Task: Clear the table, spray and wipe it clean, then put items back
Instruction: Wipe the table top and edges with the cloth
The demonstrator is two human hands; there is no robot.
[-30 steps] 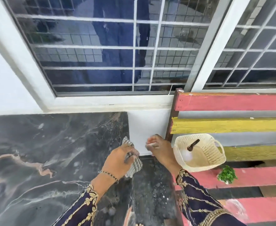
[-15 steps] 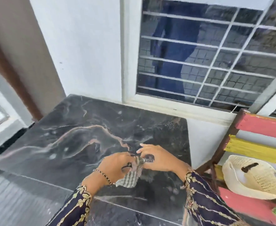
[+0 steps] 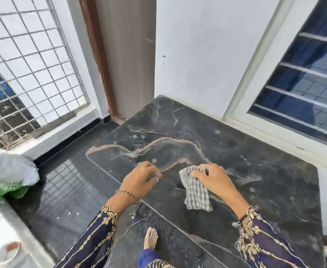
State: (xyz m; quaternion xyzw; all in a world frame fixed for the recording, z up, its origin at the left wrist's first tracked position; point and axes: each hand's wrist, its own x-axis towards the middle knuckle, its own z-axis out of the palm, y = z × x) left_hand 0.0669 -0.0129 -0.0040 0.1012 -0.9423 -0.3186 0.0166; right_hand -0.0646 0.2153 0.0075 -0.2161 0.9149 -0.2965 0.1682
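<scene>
Marble table top (image 3: 236, 144) ran from the centre of the view out to three o'clock, scattered with pale spots that may have been spray or dust; the blur left that open. The checked cloth (image 3: 196, 192) hung over it just right of centre, its upper end gripped in the curled fingers of the right hand (image 3: 214, 178). The left hand (image 3: 139, 180), at nine o'clock of the cloth and apart from it, had loosely curled fingers and held nothing.

Held by one end only, the cloth would likely bunch and drag streaks rather than wipe flat, and spots toward twelve and three o'clock could be missed. A bare foot (image 3: 151, 236) at six o'clock stood on glossy floor, where runoff could make it slip.

At nine o'clock a white and green plastic bag (image 3: 6, 171) hid its contents. At seven o'clock a small white dish (image 3: 9, 252) held something brownish.
</scene>
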